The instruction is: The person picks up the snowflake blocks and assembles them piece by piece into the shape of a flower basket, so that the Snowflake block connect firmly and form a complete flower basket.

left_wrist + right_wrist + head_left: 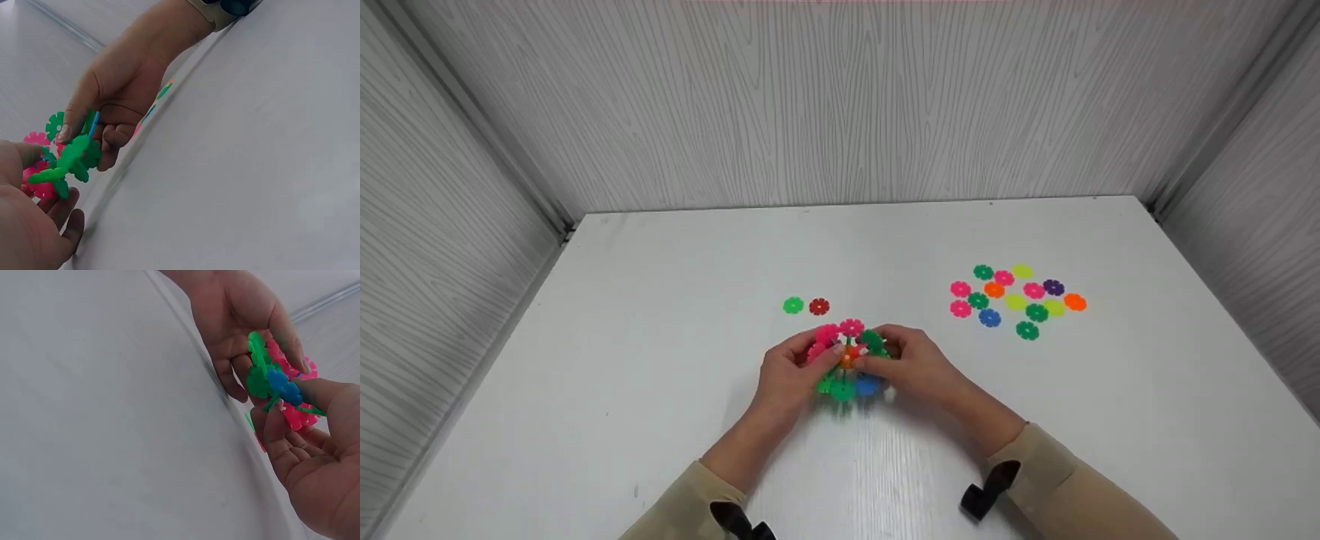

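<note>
Both hands hold one cluster of interlocked plastic snowflake discs point(844, 390), in pink, green, blue and orange, low over the front middle of the white table. From the left, the left hand point(787, 375) grips its pink and green side, thumb on the front. On the opposite side the right hand point(922, 367) pinches it, its thumb near an orange disc. In the left wrist view, green discs point(81, 154) jut out between the two hands. A blue disc point(284, 387) shows beside the right fingers in the right wrist view. Fingers hide part of the cluster.
A loose light green disc point(793, 305) and a dark red disc point(819, 306) lie just beyond the hands. Farther right, several loose discs point(990, 318) are spread flat on the white table point(660, 315). Grey wood-grain panels point(840, 105) stand around its back and sides.
</note>
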A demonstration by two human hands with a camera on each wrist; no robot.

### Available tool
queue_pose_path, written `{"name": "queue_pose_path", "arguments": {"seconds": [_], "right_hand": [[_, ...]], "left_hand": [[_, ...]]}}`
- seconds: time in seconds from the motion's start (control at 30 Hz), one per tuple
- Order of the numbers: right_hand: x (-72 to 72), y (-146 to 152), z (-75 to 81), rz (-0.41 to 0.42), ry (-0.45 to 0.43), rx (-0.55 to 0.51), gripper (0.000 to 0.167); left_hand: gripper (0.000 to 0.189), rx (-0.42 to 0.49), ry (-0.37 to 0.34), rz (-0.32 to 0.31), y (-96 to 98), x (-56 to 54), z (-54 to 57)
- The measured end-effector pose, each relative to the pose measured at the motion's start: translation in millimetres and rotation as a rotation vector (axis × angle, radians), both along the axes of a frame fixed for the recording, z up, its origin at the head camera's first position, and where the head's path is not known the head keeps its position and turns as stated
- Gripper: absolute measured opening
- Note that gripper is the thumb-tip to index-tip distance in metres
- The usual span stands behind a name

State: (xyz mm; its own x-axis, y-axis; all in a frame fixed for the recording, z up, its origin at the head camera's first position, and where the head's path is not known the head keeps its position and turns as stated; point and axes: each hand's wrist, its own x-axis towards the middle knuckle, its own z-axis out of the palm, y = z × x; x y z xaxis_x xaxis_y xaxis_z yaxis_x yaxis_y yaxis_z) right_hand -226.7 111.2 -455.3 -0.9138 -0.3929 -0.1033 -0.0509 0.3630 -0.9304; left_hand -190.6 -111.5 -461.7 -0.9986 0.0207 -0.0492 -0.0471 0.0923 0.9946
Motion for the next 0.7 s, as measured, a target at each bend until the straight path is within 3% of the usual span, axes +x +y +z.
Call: {"name": "queue_pose_path", "arguments": {"seconds": [0.2, 0.37, 0.53, 0.7], "right_hand": [[-5.2, 9, -1.0, -0.051, -0.028, 0.019, 0.058], [-6.9, 12, 2.5, -0.034, -0.038, 0.056, 0.054], [-5.9, 15, 6.4, -0.036, -0.048, 0.100, 0.060], [-2.4, 19, 8.0, -0.062, -0.069, 0.040, 0.061]], "left_hand": [[0.049, -0.072, 0.071, -0.004, -3.1, -1.3, -0.7], [0.035, -0.089, 0.052, 0.002, -6.7, -1.2, 0.2], [0.033, -0.104, 0.031, 0.008, -7.5, -1.9, 2.6], [0.033, -0.104, 0.039, -0.008, -6.2, -0.5, 5.0]]}}
